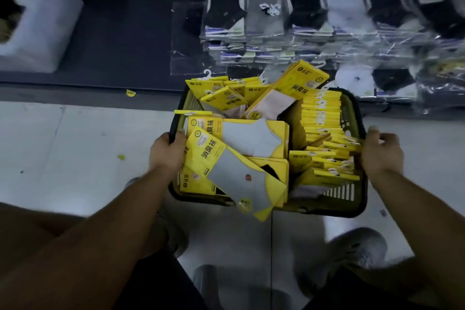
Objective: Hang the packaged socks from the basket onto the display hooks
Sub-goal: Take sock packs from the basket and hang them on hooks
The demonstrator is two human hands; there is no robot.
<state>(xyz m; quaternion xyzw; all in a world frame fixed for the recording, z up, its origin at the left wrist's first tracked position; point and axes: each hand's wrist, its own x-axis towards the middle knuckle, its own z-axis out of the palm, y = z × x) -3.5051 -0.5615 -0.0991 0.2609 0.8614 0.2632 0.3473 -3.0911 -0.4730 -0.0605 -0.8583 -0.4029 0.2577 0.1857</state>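
blur smears the top of the view, so the clear-bagged socks (304, 7) stacked in rows on the dark shelf (120, 33) show only as black, grey and white shapes, and their labels cannot be read. a white box (37, 20) at the far left of that shelf is cut off by the frame edge.

the black-rimmed basket (352, 98) is just in front of the shelf, over the pale floor (75, 146). whether it rests there or is lifted cannot be told. its walls are mostly hidden by the load of packaged socks (236, 156) in yellow card. some lie flat and overlapping on the left, and others stand on edge in tight rows on the right.

the left hand (167, 151) grips the basket's left rim, thumb inside against a packet, fingers hidden beyond the wall. the right hand (381, 156) is at the right rim with fingers curled downward. its back hides the fingertips, so i cannot tell whether it grasps the rim or only touches it.

grey shoes (357, 246) stand below the basket, one largely covered by the left forearm. yellow scraps (121, 157) lie on the floor to the left.
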